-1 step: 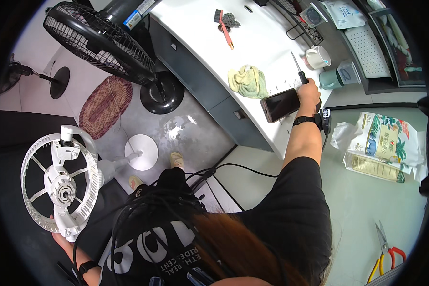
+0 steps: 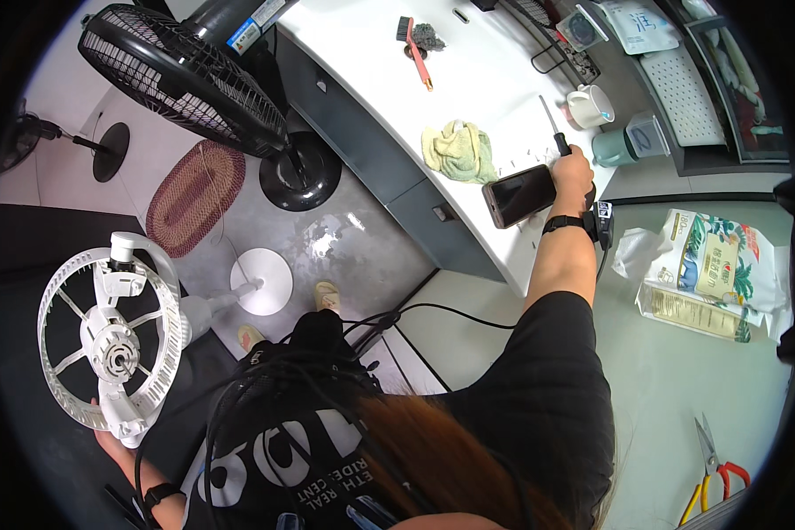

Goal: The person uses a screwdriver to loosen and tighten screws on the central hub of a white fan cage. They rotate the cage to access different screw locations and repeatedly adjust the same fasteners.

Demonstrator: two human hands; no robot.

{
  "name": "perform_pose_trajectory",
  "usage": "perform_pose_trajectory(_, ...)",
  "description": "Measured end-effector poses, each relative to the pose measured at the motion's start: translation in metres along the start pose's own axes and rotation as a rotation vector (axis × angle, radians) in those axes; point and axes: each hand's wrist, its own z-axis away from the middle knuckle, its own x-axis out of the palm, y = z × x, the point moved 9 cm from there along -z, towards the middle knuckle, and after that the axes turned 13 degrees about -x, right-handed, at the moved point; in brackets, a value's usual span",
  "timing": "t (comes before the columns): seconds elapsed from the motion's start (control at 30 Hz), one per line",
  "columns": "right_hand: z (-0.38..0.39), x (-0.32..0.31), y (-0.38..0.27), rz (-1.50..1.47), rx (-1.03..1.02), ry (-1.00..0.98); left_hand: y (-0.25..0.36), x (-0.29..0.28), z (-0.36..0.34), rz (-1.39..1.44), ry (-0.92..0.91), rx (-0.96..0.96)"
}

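At the desk's right end, my right hand (image 2: 572,177) is closed around the black handle of a screwdriver (image 2: 546,113), its thin shaft pointing away from me. A dark-screened phone (image 2: 521,194) lies beside that hand. To the left stands a white fan (image 2: 108,349) with its blades and front grille off, so the spokes, ring and central motor shaft show. My left hand (image 2: 115,449) grips the bottom of its ring; most of the fingers are hidden behind it.
On the white desk (image 2: 362,53) lie a crumpled yellow-green cloth (image 2: 459,152), a red brush (image 2: 417,57) and small bits, near a white mug (image 2: 589,107). A black fan (image 2: 181,84) stands beyond. Tissue packs (image 2: 711,274) and red-yellow pliers (image 2: 714,468) rest at right. Black cables (image 2: 450,309) cross my lap.
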Motion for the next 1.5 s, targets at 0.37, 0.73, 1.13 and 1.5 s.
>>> perform_pose_trajectory(0.37, 0.018, 0.008, -0.029, 0.068, -0.313, 0.287, -0.001, 0.000, 0.015, 0.197, -0.143, -0.024)
perform_pose_trajectory(0.73, 0.032, -0.019, -0.068, -0.061, -0.450, 0.355, 0.020, 0.006, 0.080, 0.355, -0.117, 0.112)
perform_pose_trajectory(1.13, 0.024, -0.037, -0.066, -0.782, -0.229, 0.472, 0.000, -0.053, 0.072, 0.323, 0.038, 0.051)
perform_pose_trajectory(1.5, -0.011, 0.014, -0.022, -0.309, -0.232, 0.058, 0.003, -0.045, 0.067, 0.289, 0.028, 0.039)
